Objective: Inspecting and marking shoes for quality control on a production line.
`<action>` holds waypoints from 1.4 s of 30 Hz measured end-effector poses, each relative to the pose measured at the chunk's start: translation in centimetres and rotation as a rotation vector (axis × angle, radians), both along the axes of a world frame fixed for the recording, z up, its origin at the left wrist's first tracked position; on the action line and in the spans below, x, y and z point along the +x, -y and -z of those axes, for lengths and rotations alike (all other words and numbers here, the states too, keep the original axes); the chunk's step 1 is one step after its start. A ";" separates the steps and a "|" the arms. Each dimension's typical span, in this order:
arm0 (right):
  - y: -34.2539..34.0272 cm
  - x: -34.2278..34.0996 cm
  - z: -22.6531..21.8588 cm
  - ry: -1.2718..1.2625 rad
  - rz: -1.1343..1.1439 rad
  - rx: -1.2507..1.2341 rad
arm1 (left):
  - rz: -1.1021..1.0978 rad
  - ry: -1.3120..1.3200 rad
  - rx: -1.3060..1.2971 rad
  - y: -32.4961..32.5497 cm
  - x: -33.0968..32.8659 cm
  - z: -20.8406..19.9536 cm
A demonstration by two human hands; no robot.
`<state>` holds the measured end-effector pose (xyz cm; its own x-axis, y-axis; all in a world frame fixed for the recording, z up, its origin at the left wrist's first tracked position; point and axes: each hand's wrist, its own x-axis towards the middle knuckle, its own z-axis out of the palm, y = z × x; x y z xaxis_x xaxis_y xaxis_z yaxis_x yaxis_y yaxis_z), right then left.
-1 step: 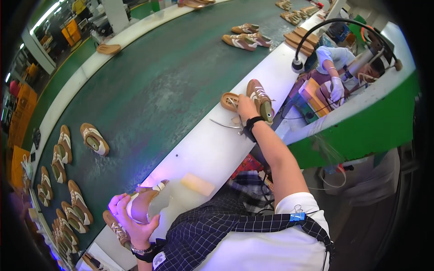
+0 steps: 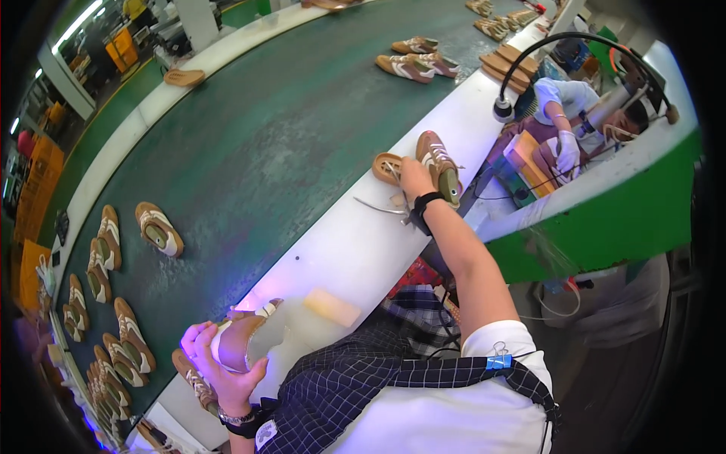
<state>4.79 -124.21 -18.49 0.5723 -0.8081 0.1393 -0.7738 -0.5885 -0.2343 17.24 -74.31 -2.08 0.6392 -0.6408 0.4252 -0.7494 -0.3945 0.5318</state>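
Note:
At the lower left, my left hand (image 2: 227,369) is closed around a brown-and-white shoe (image 2: 240,337), its thumb against the near edge and its grey inside facing right. My right hand (image 2: 416,181) reaches out to the white ledge (image 2: 340,236), fingers bent down beside a tan shoe sole (image 2: 386,168). Its fingertips are hidden, so what they grip cannot be made out. Just right of that hand stands a laced brown shoe (image 2: 437,157) with a green insole. Under the hand lies a thin curved metal tool (image 2: 378,207).
Left of the ledge is a green conveyor (image 2: 249,166) carrying several shoes, one alone (image 2: 159,230). A pale block (image 2: 331,308) lies on the near ledge. Stacked soles (image 2: 508,66) sit farther up. Right, a lamp (image 2: 503,110) hangs near a gloved co-worker's hand (image 2: 567,151).

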 end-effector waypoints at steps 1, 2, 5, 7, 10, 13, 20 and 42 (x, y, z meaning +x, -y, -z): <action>0.7 0.2 0.6 -0.048 -0.009 0.011 | -0.022 -0.005 -0.006 0.4 0.0 -0.1; 1.1 0.3 1.2 -0.097 -0.017 0.021 | -0.036 -0.009 0.009 0.6 0.0 -0.2; 2.0 0.9 1.9 -0.162 -0.076 -0.047 | -0.097 -0.004 0.079 0.8 -0.2 -0.4; 2.3 1.1 1.1 -0.212 -0.136 -0.030 | -0.099 -0.039 0.091 0.7 -0.4 -0.6; 3.1 0.6 1.3 -0.256 -0.180 -0.037 | -0.065 -0.059 0.169 1.0 -0.8 -1.7; 2.9 0.1 1.3 -0.212 -0.155 -0.020 | -0.042 -0.151 0.194 1.2 -1.0 -2.3; 1.4 1.8 -3.2 0.334 0.120 -0.007 | -0.067 -0.141 0.180 0.4 -1.0 -2.6; -29.4 7.3 -18.5 0.678 -0.780 1.778 | 0.115 -0.348 -0.461 -1.2 -0.3 4.2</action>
<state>12.08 -94.79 0.02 0.9956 0.0692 -0.0631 -0.0882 0.4670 -0.8799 16.91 -73.12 -6.23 0.7285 -0.5130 0.4540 -0.5242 0.0093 0.8516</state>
